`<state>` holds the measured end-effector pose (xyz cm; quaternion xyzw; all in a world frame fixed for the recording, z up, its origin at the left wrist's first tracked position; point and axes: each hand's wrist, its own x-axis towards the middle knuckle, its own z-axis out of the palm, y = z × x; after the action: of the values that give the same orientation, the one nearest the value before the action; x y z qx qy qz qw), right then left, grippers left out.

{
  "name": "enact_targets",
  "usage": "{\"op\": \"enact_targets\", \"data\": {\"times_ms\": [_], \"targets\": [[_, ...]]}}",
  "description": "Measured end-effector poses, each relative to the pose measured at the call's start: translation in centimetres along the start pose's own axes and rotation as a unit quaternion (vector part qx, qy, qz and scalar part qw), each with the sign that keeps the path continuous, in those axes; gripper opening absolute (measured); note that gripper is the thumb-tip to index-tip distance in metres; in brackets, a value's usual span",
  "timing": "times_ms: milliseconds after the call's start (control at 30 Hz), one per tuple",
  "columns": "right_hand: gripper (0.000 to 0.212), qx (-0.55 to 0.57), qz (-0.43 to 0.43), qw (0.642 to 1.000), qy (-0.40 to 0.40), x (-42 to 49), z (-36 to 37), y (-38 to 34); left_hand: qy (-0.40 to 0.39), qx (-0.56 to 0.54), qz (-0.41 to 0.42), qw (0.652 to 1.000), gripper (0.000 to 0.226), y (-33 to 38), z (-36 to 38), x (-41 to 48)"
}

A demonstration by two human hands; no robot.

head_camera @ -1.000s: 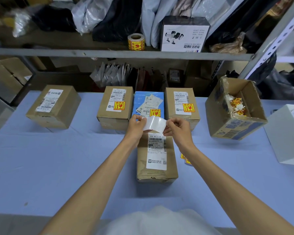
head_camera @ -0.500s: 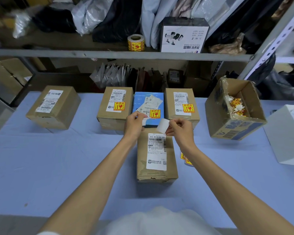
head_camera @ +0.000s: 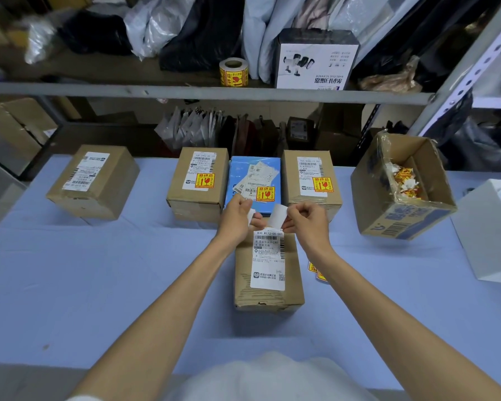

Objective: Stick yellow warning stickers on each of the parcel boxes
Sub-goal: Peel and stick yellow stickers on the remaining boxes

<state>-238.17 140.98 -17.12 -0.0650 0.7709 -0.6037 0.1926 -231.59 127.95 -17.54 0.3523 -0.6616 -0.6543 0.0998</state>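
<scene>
Left hand [head_camera: 236,218]: fingers curled, thumb and fingertips pinched together on a small white scrap [head_camera: 251,216]. Right hand [head_camera: 308,224]: fingers likewise curled, pinching the lower edge of a larger white slip [head_camera: 279,214], which stands up between the two hands. Neither piece shows a yellow face, so it cannot be told which is sticker and which is backing. Both hands hang just above the far end of the near box [head_camera: 268,296]. This box lies about midway along the table [head_camera: 99,285], its long axis running from the near edge toward the far edge, with the shipping label [head_camera: 268,259] facing up and no yellow mark on it. The target surface thus lies straight below the fingers and slightly toward the person. The hands are about equally near, and the right holds the larger piece. Judgement: peeling is in hand and application to this box is not yet done. Along the far edge, a left brown box [head_camera: 185,198], a blue box [head_camera: 240,169] and a right brown box [head_camera: 291,180] each carry yellow warning stickers [head_camera: 204,180]. The far-left box [head_camera: 113,183] shows none. Spare stickers [head_camera: 315,270] lie just right of the near box. An open carton [head_camera: 402,221] holding scraps stands toward the right edge.
</scene>
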Motion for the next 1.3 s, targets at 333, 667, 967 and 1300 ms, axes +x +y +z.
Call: {"op": "enact_targets", "data": {"times_ms": [333,667,967,1300], "targets": [[0.012,0.003,0.009,1.000,-0.003,0.0,-0.1,0.2,0.069,0.154,-0.002,0.986,0.036,-0.6,-0.2,0.3],[0.012,0.004,0.012,1.000,-0.005,-0.2,0.2,-0.2,-0.016,0.099,0.000,0.995,0.035,-0.8,-0.3,-0.5],[0.013,-0.033,-0.002,0.999,0.019,-0.4,0.4,0.3,0.086,0.141,0.102,0.981,0.033,0.1,0.3,-1.7],[0.026,-0.065,0.013,0.996,0.054,-0.3,0.6,0.2,-0.001,0.360,0.210,0.909,0.006,0.1,2.2,-2.2]]}}
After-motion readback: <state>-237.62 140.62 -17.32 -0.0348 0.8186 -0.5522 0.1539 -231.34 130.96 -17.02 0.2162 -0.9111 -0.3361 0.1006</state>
